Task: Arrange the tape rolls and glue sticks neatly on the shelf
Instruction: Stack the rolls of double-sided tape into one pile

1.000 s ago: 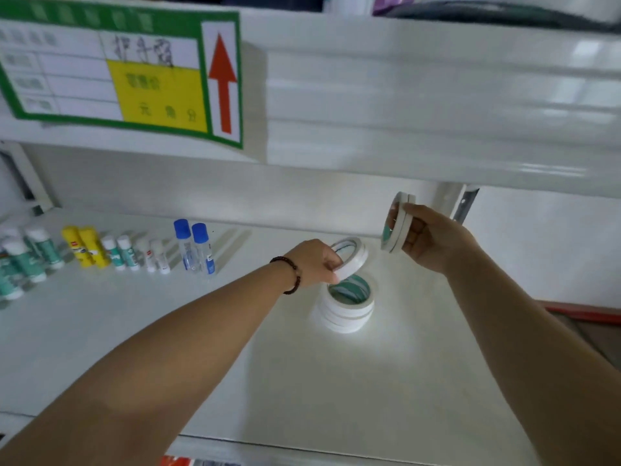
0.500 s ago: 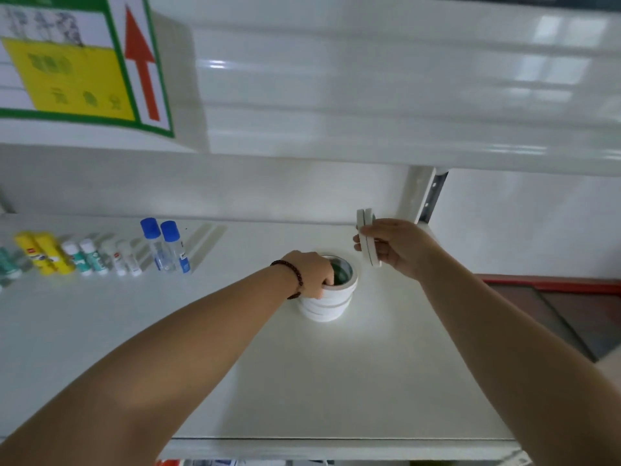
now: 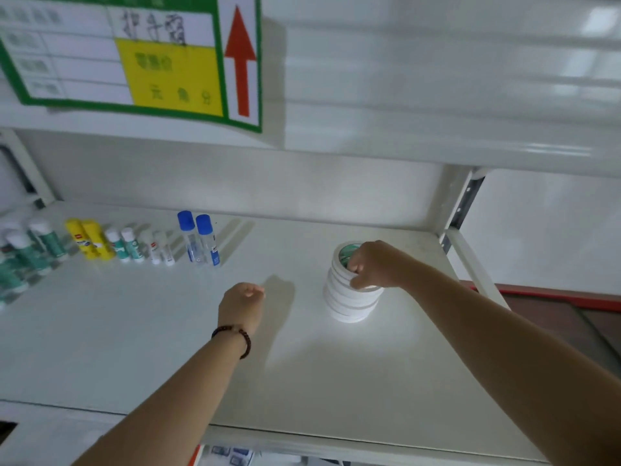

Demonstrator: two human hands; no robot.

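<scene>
A stack of several white tape rolls [image 3: 349, 304] stands on the white shelf [image 3: 336, 381], right of centre. My right hand [image 3: 373, 264] sits on top of the stack, thumb on the outside and fingers curled into the green core of the top rolls. To the left of the stack my left hand [image 3: 240, 304] hovers over the shelf, loosely curled and holding nothing. Glue sticks stand in a row at the back left: two blue-capped ones [image 3: 198, 240], small white ones [image 3: 161, 252], green-and-white ones [image 3: 127, 245] and two yellow ones [image 3: 90, 243].
More green-and-white glue sticks [image 3: 30, 250] crowd the far left edge. The upper shelf front [image 3: 403, 95] hangs low overhead and carries a green price label [image 3: 134, 55] with a red arrow. A slotted metal upright [image 3: 467, 203] bounds the shelf at the right.
My left hand has let go of the stack and drawn back to the left. My right hand has brought its two upright rolls down onto the stack, which is now taller.
</scene>
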